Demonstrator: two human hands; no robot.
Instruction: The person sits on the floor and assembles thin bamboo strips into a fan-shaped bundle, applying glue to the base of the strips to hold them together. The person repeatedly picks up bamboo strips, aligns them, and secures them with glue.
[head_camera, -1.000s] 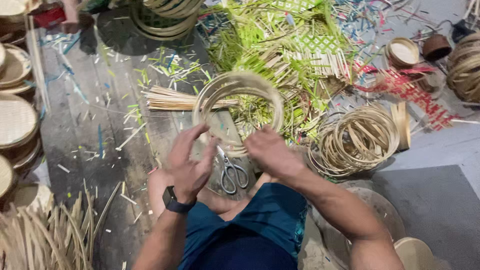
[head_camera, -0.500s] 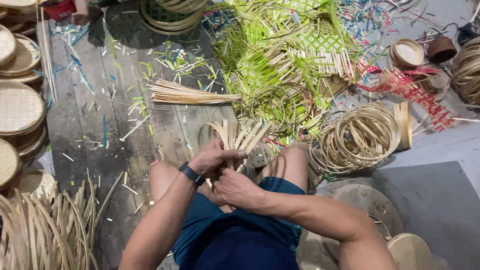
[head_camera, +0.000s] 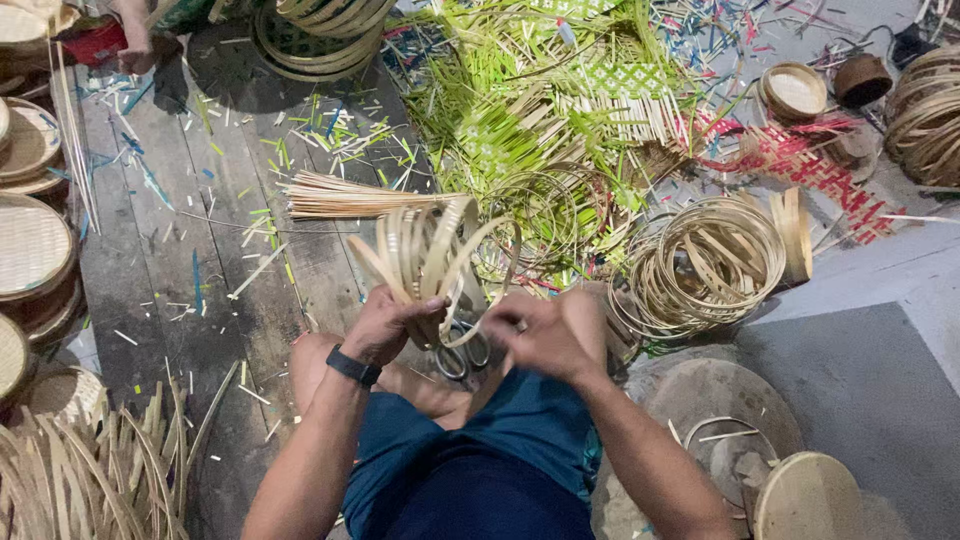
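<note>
The left hand (head_camera: 385, 322), a black watch (head_camera: 353, 366) on its wrist, is closed around the lower edge of a bundle of bamboo hoops (head_camera: 428, 255) that stands up just above it. The right hand (head_camera: 540, 335) is curled shut beside it, pinching the same bundle's rim. Scissors (head_camera: 462, 352) lie just below, between the two hands. A pile of loose bamboo rings (head_camera: 712, 262) lies on the floor to the right hand's upper right.

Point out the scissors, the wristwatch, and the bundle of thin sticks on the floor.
scissors (head_camera: 462, 358), head view, on the handle loops below the hands.
wristwatch (head_camera: 353, 366), head view, on the black band at the left wrist.
bundle of thin sticks (head_camera: 345, 196), head view, on its middle.
</note>
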